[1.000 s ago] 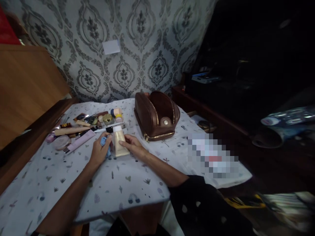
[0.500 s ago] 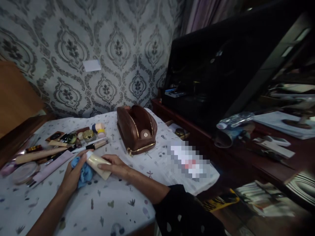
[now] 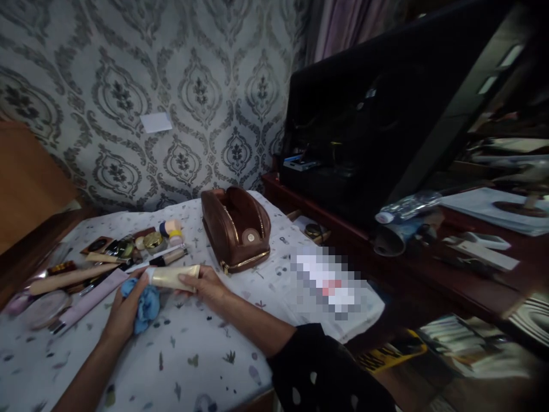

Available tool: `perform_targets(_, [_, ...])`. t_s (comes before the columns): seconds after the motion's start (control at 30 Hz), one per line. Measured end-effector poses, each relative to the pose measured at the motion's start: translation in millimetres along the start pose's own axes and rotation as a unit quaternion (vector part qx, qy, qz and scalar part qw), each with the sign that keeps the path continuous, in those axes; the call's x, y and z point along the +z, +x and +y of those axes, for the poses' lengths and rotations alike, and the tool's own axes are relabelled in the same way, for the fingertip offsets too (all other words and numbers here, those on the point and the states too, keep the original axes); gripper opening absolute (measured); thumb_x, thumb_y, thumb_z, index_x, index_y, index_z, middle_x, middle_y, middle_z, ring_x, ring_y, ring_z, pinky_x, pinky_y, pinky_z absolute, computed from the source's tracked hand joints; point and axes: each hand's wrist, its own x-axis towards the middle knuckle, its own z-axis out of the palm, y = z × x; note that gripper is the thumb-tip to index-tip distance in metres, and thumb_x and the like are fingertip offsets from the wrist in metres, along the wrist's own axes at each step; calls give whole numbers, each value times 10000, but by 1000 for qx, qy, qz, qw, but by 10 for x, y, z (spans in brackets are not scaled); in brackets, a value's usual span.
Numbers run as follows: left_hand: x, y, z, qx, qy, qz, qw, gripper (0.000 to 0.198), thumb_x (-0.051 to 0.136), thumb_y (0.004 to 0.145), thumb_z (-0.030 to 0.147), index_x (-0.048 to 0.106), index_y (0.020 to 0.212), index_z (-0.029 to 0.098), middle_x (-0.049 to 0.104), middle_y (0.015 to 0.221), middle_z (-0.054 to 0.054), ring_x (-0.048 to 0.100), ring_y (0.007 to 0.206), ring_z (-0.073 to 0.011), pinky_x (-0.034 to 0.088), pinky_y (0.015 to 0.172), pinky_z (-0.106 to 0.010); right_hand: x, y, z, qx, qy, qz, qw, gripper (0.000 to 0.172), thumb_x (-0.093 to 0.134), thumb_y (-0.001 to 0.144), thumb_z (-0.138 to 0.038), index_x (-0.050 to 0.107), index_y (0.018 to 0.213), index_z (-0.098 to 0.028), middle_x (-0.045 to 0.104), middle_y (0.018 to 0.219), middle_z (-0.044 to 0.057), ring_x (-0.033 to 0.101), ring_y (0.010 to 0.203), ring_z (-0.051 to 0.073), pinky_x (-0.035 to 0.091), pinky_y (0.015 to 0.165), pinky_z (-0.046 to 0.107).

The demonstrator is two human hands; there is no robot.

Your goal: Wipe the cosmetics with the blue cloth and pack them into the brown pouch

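- A brown pouch (image 3: 235, 229) stands just behind the hands, and scattered cosmetics (image 3: 107, 260) lie to their left on the table (image 3: 193, 355).
- The right hand (image 3: 206, 286) is closed around a cream tube (image 3: 171, 277), held level just above the table.
- The left hand (image 3: 124, 306) is curled around a blue cloth (image 3: 146, 306) at the tube's cap end.

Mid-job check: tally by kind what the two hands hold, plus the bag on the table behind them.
Tube: 1, cream tube in right hand
Cloth: 1, blue cloth in left hand
Bag: 1, brown bag, open
Total: 3
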Motion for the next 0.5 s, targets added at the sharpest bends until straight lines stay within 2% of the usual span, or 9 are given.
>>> perform_targets(0.1, [-10, 26, -36, -9, 4, -5, 1000, 689, 640, 711, 663, 560, 1196, 180, 479, 410, 94, 384, 254, -116, 259, 214, -183, 2, 16, 18, -10, -26, 14, 1000, 626, 888, 432, -542, 683, 841, -115, 703, 699, 36, 641, 554, 132, 383, 467, 199])
perform_targets(0.23, [-53, 102, -120, 20, -6, -18, 1000, 653, 650, 724, 659, 594, 1134, 154, 556, 471, 58, 420, 289, -99, 334, 267, -189, -16, 31, 30, -21, -67, 17, 997, 555, 854, 527, -526, 690, 859, -113, 707, 718, 43, 646, 564, 144, 388, 485, 213])
perform_targets(0.33, [-64, 136, -156, 29, -8, -23, 999, 635, 644, 737, 653, 604, 1123, 150, 591, 506, 36, 445, 307, -107, 339, 281, -199, -26, 39, 36, -23, -78, 17, 997, 553, 845, 542, -524, 694, 880, -115, 719, 763, 56, 656, 586, 153, 399, 497, 220])
perform_targets(0.5, [-66, 150, -160, 27, -9, -36, 999, 618, 620, 761, 658, 600, 1122, 157, 658, 579, 5, 497, 351, -111, 391, 333, -201, -35, 45, 62, -47, -99, 19, 994, 529, 820, 581, -540, 695, 872, -117, 700, 707, 48, 650, 593, 157, 406, 501, 222])
